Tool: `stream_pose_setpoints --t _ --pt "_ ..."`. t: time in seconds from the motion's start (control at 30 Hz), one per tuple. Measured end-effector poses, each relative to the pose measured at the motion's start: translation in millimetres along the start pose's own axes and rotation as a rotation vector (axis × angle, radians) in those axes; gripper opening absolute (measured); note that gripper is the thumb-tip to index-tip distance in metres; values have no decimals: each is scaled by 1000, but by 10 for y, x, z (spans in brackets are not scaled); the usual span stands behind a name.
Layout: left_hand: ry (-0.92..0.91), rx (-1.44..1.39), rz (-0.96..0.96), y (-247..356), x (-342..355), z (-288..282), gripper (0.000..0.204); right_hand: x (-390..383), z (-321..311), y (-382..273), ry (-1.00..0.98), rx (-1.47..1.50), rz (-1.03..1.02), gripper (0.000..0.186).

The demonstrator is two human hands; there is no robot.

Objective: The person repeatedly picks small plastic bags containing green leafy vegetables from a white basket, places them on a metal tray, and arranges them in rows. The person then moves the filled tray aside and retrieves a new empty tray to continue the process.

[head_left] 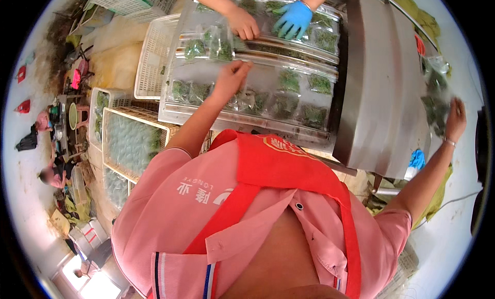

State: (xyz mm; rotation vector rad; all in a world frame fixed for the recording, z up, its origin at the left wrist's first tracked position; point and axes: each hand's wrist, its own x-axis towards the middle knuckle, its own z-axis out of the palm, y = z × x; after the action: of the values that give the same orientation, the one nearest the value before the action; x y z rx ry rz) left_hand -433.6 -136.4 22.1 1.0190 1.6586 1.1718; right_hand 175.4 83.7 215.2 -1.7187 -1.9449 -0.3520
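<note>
My left hand (231,82) is over a steel sealing machine bed (206,72), fingers pinched together. Whatever lies between its fingertips is too small to make out. Just beyond it is a clear bag of green herbs (221,47), close to a co-worker's bare hand (243,23). The co-worker's other hand wears a blue glove (294,20) and rests spread over the far row of bags. Out to the right, my right hand (456,121) is closed at the edge of clear bags of greens (436,112), which are blurred. More herb bags (287,105) lie in the near row.
A curved steel lid (379,82) stands right of the bed. White and cream plastic crates (154,59) are at the left; one crate (131,139) holds packed bags. A blue cloth or glove (416,158) lies below the lid's right side. Other people (54,175) are farther left.
</note>
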Motion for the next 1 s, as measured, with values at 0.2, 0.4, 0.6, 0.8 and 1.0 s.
stream_pose_setpoints --t 0.2,0.4,0.6,0.8,1.0 --pt "42 -203 40 24 47 -148 41 -382 555 -2331 -398 640 -28 26" --pt "26 -204 73 -52 -20 -343 41 -811 1680 -3407 -787 783 -226 17" --pt "-70 -90 55 -108 -10 -429 41 -926 2742 -3248 -875 439 -338 27" --pt "-141 32 88 -141 128 -273 40 -931 2247 -3240 -70 391 -348 31" --pt "-359 111 94 -169 481 66 35 -1586 2398 -3243 -715 901 549 32"
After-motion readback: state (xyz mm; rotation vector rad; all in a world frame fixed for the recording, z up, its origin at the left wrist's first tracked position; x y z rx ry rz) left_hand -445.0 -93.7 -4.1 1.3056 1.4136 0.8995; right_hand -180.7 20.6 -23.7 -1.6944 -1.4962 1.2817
